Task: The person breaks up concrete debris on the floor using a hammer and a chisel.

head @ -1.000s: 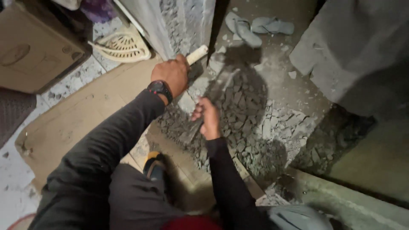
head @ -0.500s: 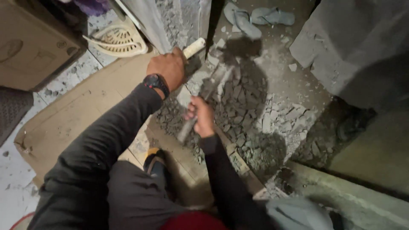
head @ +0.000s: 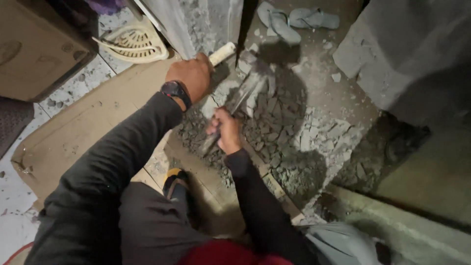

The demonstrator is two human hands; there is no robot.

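Head view: the left hand (head: pixel 194 76) has its fingers wrapped tightly around a pale chisel handle (head: pixel 223 52), which sticks out past the knuckles. The right hand (head: pixel 225 130) grips a hammer (head: pixel 235 105) (its head is blurred), the shaft rising beyond the fingers. Broken concrete rubble (head: pixel 289 137) lies just beside both hands.

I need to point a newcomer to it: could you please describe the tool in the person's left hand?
Start at the grey wall corner at top centre. Just below it, the left hand, with a dark wristwatch, grips a pale cream handle. Unlike the grey metal tool in the right hand, it is light-coloured.
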